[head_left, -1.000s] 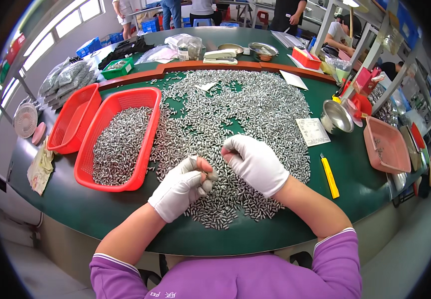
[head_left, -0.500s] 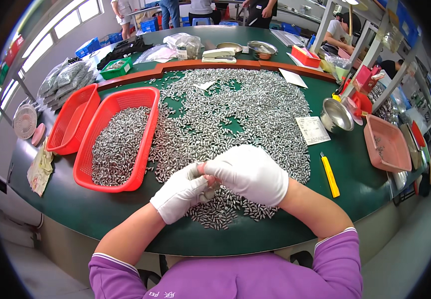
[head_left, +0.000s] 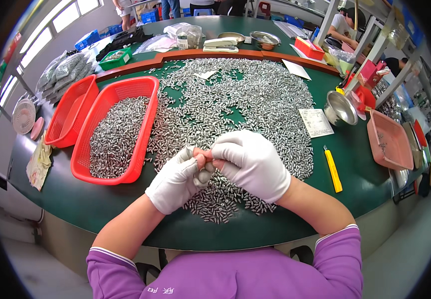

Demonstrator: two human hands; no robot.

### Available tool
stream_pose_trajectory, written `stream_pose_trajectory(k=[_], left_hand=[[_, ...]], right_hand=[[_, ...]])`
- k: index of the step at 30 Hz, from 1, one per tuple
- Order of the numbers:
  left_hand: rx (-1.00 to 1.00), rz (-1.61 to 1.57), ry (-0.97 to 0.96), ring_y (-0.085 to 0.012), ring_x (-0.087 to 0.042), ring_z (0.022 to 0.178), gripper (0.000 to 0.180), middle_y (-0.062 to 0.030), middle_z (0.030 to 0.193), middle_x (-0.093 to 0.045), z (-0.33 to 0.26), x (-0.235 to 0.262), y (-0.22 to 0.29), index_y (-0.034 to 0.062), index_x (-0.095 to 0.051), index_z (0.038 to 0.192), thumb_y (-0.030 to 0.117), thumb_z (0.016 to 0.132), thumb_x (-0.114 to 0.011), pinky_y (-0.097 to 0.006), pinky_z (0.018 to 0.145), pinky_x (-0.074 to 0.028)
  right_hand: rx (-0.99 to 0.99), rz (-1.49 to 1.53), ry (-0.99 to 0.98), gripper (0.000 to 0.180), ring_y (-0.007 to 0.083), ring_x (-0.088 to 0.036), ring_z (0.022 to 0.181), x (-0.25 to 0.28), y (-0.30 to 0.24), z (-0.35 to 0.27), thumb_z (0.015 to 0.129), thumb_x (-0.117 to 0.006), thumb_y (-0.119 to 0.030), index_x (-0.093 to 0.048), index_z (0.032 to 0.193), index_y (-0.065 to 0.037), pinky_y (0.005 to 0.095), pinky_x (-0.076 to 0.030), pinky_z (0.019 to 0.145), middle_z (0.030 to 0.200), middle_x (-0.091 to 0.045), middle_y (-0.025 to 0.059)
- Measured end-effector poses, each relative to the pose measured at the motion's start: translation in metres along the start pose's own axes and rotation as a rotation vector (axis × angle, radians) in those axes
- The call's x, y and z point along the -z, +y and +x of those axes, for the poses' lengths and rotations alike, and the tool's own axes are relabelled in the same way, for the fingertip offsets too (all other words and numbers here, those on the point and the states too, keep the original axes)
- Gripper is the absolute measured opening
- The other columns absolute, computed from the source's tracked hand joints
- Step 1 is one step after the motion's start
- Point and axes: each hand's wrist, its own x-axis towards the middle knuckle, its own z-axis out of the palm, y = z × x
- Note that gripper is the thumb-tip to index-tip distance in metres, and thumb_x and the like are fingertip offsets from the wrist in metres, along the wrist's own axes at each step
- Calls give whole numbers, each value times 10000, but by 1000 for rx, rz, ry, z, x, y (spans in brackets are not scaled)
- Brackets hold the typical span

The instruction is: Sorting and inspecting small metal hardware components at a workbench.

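White gloves with bare thumb and fingertips cover both my hands, which meet over the near part of a wide spread of small silvery metal pieces (head_left: 255, 104). My left hand (head_left: 178, 179) is closed, its bare fingertips pinched together. Opposite it, my right hand (head_left: 253, 164) is pinched too, its fingertips touching those of the left. Whatever sits between the fingertips is hidden or too small to make out. Left of the hands stands a red perforated basket (head_left: 148, 119), part filled with the same metal pieces.
A second red basket (head_left: 61, 132) stands at the far left. To the right lie a yellow cutter (head_left: 333, 172), a paper slip (head_left: 316, 122), a steel bowl (head_left: 340, 108) and a pink tray (head_left: 389, 142). A wooden rail (head_left: 195, 52) borders the spread at the back.
My right hand has turned, so its thumb and fingertips now show against the left hand's. Both hands stay together over the pieces. The whole view has shifted slightly.
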Motion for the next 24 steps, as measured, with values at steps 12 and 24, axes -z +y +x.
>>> stream_pose_trajectory(k=[12, 24], left_hand=[[2, 116, 76, -92, -519, 706, 211, -32, 930, -600, -1, -4, -3, 96, -571, 1027, 258, 936, -671, -223, 656, -427], [20, 83, 79, -85, -516, 740, 207, -32, 966, -585, -1, -2, -3, 100, -552, 1073, 187, 931, -675, -216, 674, -429]], right_hand=[[-327, -499, -454, 158, 294, -624, 875, 4, 25, -20, 812, -681, -220, -679, 928, -113, 419, -511, 765, 846, -619, 86], [-334, -312, -353, 95, 298, -624, 874, -1, 29, -15, 818, -689, -161, -649, 845, -79, 408, -513, 753, 879, -632, 98]])
